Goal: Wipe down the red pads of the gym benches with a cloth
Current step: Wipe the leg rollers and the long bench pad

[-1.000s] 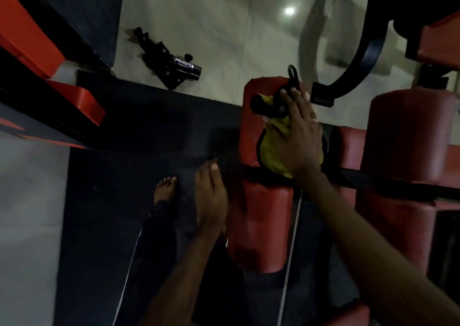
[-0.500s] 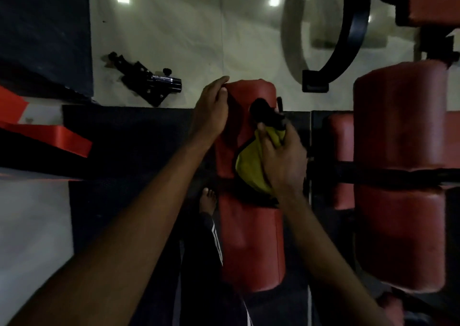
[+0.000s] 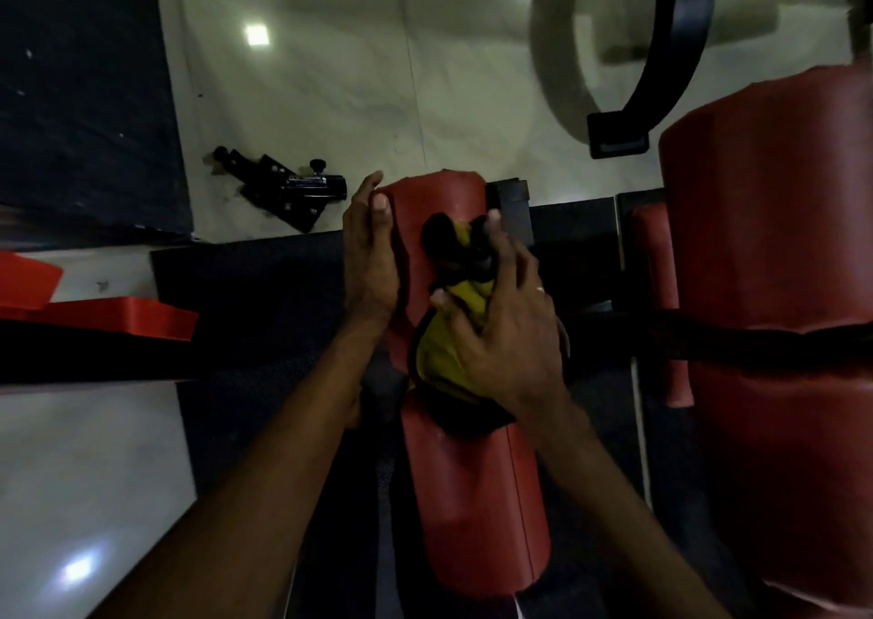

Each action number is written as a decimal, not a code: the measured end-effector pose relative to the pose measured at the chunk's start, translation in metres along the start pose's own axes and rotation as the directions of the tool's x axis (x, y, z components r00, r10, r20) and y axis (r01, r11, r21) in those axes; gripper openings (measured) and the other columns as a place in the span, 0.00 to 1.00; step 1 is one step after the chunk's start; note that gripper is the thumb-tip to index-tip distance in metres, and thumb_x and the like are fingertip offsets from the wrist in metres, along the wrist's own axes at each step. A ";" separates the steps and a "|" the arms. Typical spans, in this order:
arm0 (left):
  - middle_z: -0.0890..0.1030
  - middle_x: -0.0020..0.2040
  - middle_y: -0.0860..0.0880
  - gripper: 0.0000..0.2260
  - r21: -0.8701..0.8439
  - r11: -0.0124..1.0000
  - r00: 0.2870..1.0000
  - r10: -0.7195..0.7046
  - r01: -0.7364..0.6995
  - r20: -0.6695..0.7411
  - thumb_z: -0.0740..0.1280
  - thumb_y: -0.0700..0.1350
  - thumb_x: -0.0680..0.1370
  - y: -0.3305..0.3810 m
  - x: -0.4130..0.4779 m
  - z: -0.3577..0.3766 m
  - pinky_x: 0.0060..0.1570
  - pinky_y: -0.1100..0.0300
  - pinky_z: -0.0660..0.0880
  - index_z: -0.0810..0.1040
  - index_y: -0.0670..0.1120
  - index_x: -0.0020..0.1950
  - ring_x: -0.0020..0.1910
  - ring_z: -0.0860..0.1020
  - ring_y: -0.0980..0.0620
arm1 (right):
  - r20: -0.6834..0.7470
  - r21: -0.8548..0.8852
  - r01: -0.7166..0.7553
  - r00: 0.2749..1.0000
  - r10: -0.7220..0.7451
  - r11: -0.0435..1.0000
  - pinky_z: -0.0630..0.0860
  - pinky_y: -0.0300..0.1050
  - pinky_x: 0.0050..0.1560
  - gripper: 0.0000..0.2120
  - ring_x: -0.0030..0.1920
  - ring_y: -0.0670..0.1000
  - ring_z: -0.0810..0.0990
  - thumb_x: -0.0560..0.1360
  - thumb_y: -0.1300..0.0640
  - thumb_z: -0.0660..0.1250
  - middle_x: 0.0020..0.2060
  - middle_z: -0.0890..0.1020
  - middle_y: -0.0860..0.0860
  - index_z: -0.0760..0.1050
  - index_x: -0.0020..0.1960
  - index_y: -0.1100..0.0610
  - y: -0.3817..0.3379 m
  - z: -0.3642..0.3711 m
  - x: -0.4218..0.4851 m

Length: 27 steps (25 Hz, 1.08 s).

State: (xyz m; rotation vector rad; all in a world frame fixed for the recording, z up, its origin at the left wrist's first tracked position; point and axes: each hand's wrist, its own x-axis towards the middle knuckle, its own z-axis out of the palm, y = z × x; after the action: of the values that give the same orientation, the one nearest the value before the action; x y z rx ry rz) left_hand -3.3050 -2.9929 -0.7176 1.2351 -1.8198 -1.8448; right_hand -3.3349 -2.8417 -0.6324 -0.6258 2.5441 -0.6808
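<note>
Far left, cut by the frame edge: a flat red bench pad (image 3: 118, 318) over a dark frame. Beyond it, loose on the pale floor (image 3: 330, 75), a black metal bracket (image 3: 288, 188) with a knob.

Next, the left hand (image 3: 371, 259): laid flat against the left flank of the red roller pad (image 3: 472, 500) near its far end, fingers straight and together, thumb up on the curve, gripping nothing.

Roller pad at centre, over the black rubber mat (image 3: 245, 288). Long axis running from close by the viewer away toward the mat's far edge, far end pointing up the picture, near end low between the forearms.

On top of it, about midway along, the yellow cloth (image 3: 444, 358), bunched in the right hand (image 3: 505, 340), with fingers curled round it and pressing it to the vinyl. A ring (image 3: 538, 289) on one finger. At the fingertips a black lump (image 3: 437, 236), cloth or fitting, impossible to tell.

Further right, a larger red roller pad (image 3: 765, 288), lying parallel, cropped by the frame edge and half hiding a smaller red pad (image 3: 654, 297). Above, a curved black bar (image 3: 680, 51), upper end out of view.
</note>
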 end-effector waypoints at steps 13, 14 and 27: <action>0.78 0.61 0.53 0.28 0.131 0.982 0.980 -0.114 0.137 -0.164 0.58 0.72 0.75 0.034 -0.007 0.023 0.64 0.50 0.74 0.75 0.54 0.64 0.61 0.76 0.54 | 0.297 0.535 -0.487 0.873 0.387 0.690 0.73 0.50 0.66 0.23 0.65 0.53 0.77 0.78 0.35 0.64 0.62 0.80 0.48 0.75 0.68 0.44 0.046 -0.011 0.072; 0.78 0.63 0.54 0.29 0.139 0.980 0.979 -0.117 0.141 -0.164 0.60 0.73 0.74 0.037 -0.008 0.024 0.64 0.51 0.74 0.74 0.55 0.65 0.61 0.76 0.55 | 0.357 0.556 -0.537 0.844 0.401 0.634 0.72 0.48 0.66 0.22 0.66 0.53 0.77 0.79 0.38 0.64 0.60 0.80 0.48 0.76 0.68 0.46 0.055 -0.011 0.061; 0.82 0.57 0.56 0.15 0.168 0.975 0.970 -0.108 0.146 -0.219 0.63 0.69 0.75 0.039 -0.006 0.023 0.63 0.52 0.76 0.77 0.62 0.54 0.57 0.79 0.58 | 0.504 0.580 -0.558 0.818 0.276 0.594 0.66 0.43 0.67 0.22 0.67 0.49 0.74 0.83 0.40 0.58 0.67 0.78 0.49 0.75 0.70 0.52 0.064 -0.010 0.054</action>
State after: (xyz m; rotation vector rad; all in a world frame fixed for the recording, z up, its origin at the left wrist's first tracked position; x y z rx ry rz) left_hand -3.3320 -2.9794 -0.6827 1.5808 -1.8639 -1.5657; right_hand -3.4034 -2.8168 -0.6753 0.1430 1.7445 -1.1417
